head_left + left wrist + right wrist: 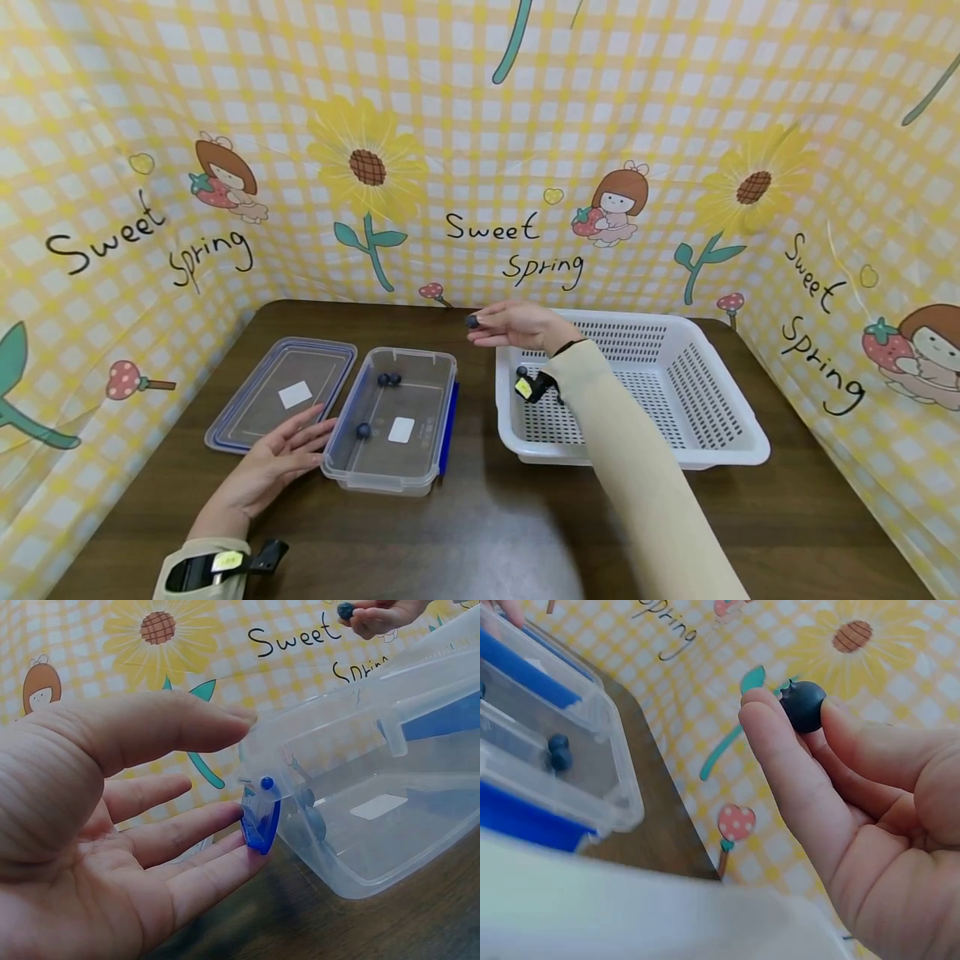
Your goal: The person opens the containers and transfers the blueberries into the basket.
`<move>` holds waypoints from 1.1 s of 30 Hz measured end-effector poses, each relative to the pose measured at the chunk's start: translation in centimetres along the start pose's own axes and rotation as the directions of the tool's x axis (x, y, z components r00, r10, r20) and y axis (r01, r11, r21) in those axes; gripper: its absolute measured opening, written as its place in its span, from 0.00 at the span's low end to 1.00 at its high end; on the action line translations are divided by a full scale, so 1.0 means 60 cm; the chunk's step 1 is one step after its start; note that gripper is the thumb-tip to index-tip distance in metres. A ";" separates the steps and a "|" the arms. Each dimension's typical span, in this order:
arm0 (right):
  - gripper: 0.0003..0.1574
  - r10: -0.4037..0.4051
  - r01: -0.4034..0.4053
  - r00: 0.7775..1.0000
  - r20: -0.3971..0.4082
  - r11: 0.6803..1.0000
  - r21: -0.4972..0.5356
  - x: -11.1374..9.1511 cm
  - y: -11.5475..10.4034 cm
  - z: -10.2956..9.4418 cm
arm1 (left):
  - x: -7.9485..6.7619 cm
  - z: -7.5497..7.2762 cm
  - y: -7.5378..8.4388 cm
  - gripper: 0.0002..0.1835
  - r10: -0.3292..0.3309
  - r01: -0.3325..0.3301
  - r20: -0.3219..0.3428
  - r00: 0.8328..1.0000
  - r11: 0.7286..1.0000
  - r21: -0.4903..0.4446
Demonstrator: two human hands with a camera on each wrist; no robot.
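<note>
Between its thumb and fingertips my right hand (pixel 521 325) pinches a blueberry (pixel 802 706), raised above the table near the basket's back left corner. My left hand (pixel 273 467) has its fingers extended at the left side of a clear plastic food container (pixel 416 387). In the left wrist view those fingers touch the container's blue clip (pixel 261 819), which hangs down. Inside the uncovered container lie two blueberries side by side (pixel 385 379) towards the back and another blueberry (pixel 363 430) nearer the front left.
On the right stands a white perforated basket (pixel 712 392), with a blueberry (pixel 522 371) at its left; my right forearm hides part of it. The container's clear lid (pixel 262 379) lies flat at the left. Patterned cloth (pixel 480 167) rises behind and beside the brown table (pixel 487 533).
</note>
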State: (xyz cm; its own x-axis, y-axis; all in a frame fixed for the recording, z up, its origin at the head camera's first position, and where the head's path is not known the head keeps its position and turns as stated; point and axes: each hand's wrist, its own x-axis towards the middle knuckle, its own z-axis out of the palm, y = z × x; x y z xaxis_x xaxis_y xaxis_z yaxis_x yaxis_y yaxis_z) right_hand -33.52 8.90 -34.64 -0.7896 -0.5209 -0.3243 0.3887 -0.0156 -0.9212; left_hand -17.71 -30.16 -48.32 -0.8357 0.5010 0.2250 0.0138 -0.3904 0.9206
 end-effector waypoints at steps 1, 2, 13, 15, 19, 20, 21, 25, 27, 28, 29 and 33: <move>0.24 -0.005 0.005 1.000 0.001 1.000 -0.001 -0.004 0.000 -0.006 | 0.000 0.000 0.000 0.35 0.000 0.000 -0.001 1.000 1.000 0.001; 0.24 -0.010 0.010 1.000 0.003 1.000 0.000 -0.008 0.000 -0.013 | -0.001 0.000 0.001 0.35 0.000 0.000 -0.002 1.000 1.000 0.002; 0.12 0.030 -0.029 0.999 -0.033 0.999 0.040 -0.061 0.006 -0.107 | -0.002 -0.001 -0.006 0.35 -0.008 0.008 -0.022 1.000 1.000 0.019; 0.13 0.048 -0.047 0.998 -0.048 0.999 0.022 -0.069 0.010 -0.121 | -0.002 0.000 -0.006 0.35 -0.012 0.012 -0.027 1.000 1.000 0.021; 0.23 0.094 -0.097 0.991 -0.090 0.995 -0.029 -0.078 0.025 -0.146 | -0.002 0.000 -0.004 0.35 -0.015 0.016 -0.028 0.999 1.000 0.024; 0.26 0.106 -0.112 0.989 -0.105 0.993 -0.048 -0.079 0.029 -0.152 | -0.002 0.000 -0.003 0.35 -0.015 0.016 -0.029 0.999 1.000 0.023; 0.27 0.117 -0.125 0.986 -0.118 0.990 -0.064 -0.080 0.034 -0.158 | -0.001 0.000 -0.002 0.35 -0.014 0.014 -0.029 0.999 1.000 0.024; 0.29 0.157 -0.184 0.968 -0.196 0.974 -0.130 -0.081 0.053 -0.181 | -0.001 0.000 -0.001 0.35 -0.010 0.010 -0.029 1.000 1.000 0.026; 0.28 0.161 -0.201 0.962 -0.222 0.964 -0.172 -0.080 0.061 -0.191 | -0.001 0.000 -0.001 0.35 -0.009 0.010 -0.032 0.999 1.000 0.026; 0.28 0.164 -0.212 0.958 -0.234 0.957 -0.196 -0.081 0.065 -0.195 | -0.001 0.000 -0.001 0.35 -0.009 0.010 -0.034 0.999 1.000 0.028; 0.27 0.167 -0.222 0.955 -0.246 0.951 -0.215 -0.080 0.068 -0.199 | -0.001 0.001 -0.001 0.35 -0.010 0.011 -0.036 0.999 0.999 0.030; 0.25 0.170 -0.237 0.950 -0.261 0.939 -0.248 -0.080 0.072 -0.205 | 0.000 0.001 0.000 0.35 -0.009 0.010 -0.036 0.999 0.999 0.044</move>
State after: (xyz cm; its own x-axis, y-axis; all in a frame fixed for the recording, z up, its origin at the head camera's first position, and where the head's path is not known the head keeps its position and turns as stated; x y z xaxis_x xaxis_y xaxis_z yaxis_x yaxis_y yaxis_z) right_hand -33.89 21.81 -39.72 -0.8080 -0.2747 -0.5211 0.4340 0.3206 -0.8419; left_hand -17.66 -30.11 -48.33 -0.8549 0.4765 0.2052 0.0292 -0.3508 0.9360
